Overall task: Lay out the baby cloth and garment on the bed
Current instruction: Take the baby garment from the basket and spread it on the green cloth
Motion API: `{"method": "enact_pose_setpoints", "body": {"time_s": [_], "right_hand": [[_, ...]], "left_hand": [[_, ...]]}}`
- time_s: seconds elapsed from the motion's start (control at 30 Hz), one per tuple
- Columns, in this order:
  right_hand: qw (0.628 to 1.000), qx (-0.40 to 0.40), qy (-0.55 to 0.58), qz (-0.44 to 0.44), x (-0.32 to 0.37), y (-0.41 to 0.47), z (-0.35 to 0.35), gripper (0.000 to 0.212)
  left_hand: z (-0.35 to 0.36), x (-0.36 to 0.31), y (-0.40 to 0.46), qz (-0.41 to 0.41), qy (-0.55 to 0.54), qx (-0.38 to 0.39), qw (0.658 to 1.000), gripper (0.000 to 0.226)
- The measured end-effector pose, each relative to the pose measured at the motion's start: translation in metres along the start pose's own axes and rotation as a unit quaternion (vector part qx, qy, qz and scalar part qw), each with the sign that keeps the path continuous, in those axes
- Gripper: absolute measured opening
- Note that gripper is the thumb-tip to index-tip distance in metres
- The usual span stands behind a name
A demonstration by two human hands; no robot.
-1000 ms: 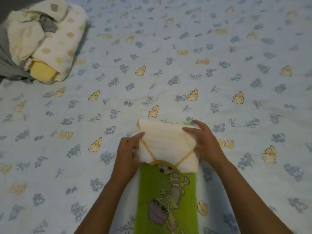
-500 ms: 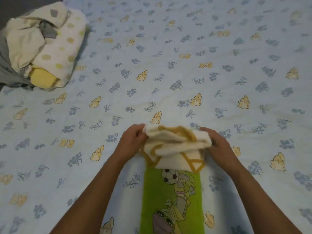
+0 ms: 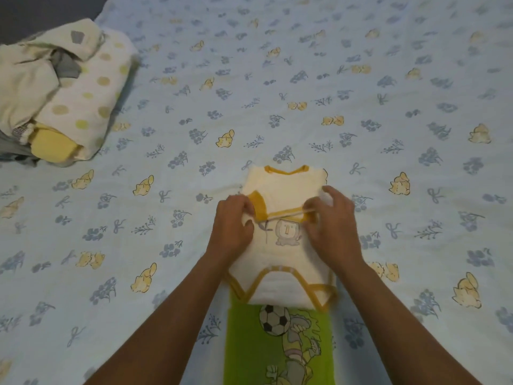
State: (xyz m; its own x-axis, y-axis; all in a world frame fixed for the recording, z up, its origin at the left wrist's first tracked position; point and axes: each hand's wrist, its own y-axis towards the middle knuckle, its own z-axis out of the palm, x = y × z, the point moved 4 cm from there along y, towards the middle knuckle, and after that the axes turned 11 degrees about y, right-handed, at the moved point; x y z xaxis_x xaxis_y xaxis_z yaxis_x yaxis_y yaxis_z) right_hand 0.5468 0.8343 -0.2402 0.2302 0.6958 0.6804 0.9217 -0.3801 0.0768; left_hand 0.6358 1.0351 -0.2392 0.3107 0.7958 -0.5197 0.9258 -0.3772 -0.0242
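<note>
A cream baby bodysuit (image 3: pixel 280 259) with mustard trim and a small lion print lies partly unfolded on the bed, its lower end over a green cartoon football cloth (image 3: pixel 277 345). The top part of the bodysuit is still folded over near the collar. My left hand (image 3: pixel 234 226) pinches the folded sleeve edge on the left side. My right hand (image 3: pixel 331 226) grips the trimmed fold on the right side. Both hands rest on the garment's chest.
The bed sheet (image 3: pixel 388 107) is pale blue with flower and yellow animal prints. A pile of folded clothes and dotted cloths (image 3: pixel 63 93) sits at the far left corner, near the bed's edge.
The bodysuit was a small folded bundle; my hands lifted it and opened it out, so the lion print and leg openings now show, and it reaches farther up the bed.
</note>
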Motion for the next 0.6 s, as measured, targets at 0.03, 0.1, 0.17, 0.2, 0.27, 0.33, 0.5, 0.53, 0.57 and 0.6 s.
{"method": "enact_pose_setpoints", "body": {"time_s": [0.03, 0.1, 0.17, 0.2, 0.27, 0.33, 0.5, 0.53, 0.57, 0.6], "right_hand": [[0.998, 0.036, -0.022, -0.040, 0.005, 0.000, 0.007, 0.030], [0.990, 0.112, -0.051, -0.063, 0.006, 0.003, 0.020, 0.036], [0.990, 0.137, -0.025, -0.024, 0.002, 0.008, 0.023, 0.047], [0.991, 0.128, 0.027, 0.002, 0.001, 0.009, 0.019, 0.050], [0.979, 0.078, 0.181, 0.053, -0.002, 0.010, 0.007, 0.053], [0.953, 0.006, 0.285, 0.104, -0.009, 0.007, -0.006, 0.057], [0.899, -0.102, 0.350, 0.242, -0.032, 0.005, -0.033, 0.070], [0.887, -0.104, 0.358, 0.271, -0.040, 0.005, -0.036, 0.072], [0.873, -0.099, 0.369, 0.304, -0.047, 0.004, -0.038, 0.074], [0.860, -0.093, 0.373, 0.335, -0.053, 0.004, -0.039, 0.076]], "left_hand": [[0.004, 0.000, 0.001, 0.024, 0.049, 0.004, 0.998, 0.022], [0.011, -0.001, 0.004, 0.049, 0.113, 0.029, 0.992, 0.020], [0.013, -0.001, 0.006, 0.053, 0.111, 0.036, 0.992, 0.031], [0.012, -0.002, 0.007, 0.052, 0.105, 0.030, 0.993, 0.036], [0.009, -0.002, 0.008, 0.041, 0.100, 0.018, 0.994, 0.042], [0.004, -0.003, 0.011, 0.004, 0.028, 0.006, 1.000, 0.038], [-0.011, 0.015, 0.011, -0.159, -0.131, -0.054, 0.977, 0.029], [-0.012, 0.022, 0.010, -0.201, -0.142, -0.044, 0.968, 0.038], [-0.012, 0.030, 0.010, -0.248, -0.159, -0.028, 0.955, 0.048], [-0.012, 0.038, 0.012, -0.292, -0.170, -0.010, 0.941, 0.056]]}}
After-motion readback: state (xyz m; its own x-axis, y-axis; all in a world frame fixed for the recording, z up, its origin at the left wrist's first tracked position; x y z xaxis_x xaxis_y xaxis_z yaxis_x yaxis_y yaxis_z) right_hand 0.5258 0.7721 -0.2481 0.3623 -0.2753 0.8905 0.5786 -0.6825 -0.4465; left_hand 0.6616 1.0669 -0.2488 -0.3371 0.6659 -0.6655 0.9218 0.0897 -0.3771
